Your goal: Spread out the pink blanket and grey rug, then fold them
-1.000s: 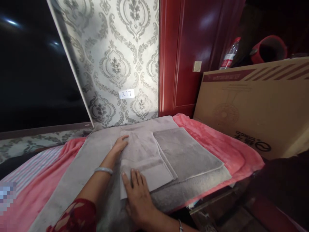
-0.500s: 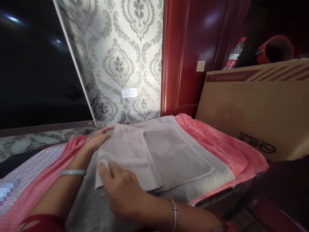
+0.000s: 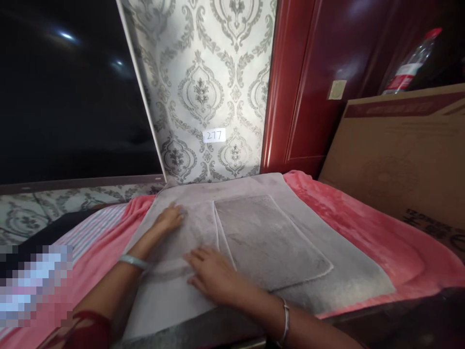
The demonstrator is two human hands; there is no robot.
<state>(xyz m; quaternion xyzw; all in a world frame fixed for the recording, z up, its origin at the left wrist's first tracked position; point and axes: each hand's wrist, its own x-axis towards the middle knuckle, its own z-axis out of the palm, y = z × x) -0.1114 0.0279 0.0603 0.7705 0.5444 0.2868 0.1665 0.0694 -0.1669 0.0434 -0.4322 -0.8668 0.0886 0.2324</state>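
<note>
A light grey soft cloth (image 3: 254,235) lies spread over a larger grey cloth (image 3: 312,232), its left part turned over in a flap (image 3: 198,223). On the left side of this flap rests my left hand (image 3: 170,218), its fingers stretched out and a pale bangle on the wrist. My right hand (image 3: 212,271) lies nearer to me, over the front part of the flap. Its fingers are slightly blurred but look spread, palm down. Neither hand shows cloth between the fingers.
Pink blankets (image 3: 348,232) lie under the grey cloth. At the left stand a dark screen (image 3: 72,97) and a striped fabric (image 3: 90,225). A cardboard box (image 3: 395,150) with a bottle (image 3: 409,68) on it is at the right. A label (image 3: 214,135) marks the wall.
The cloth's left part, bunched at its front edge under my right hand before, now lies flatter and reaches closer to me. My right hand has opened from its pinch. The view has shifted left.
</note>
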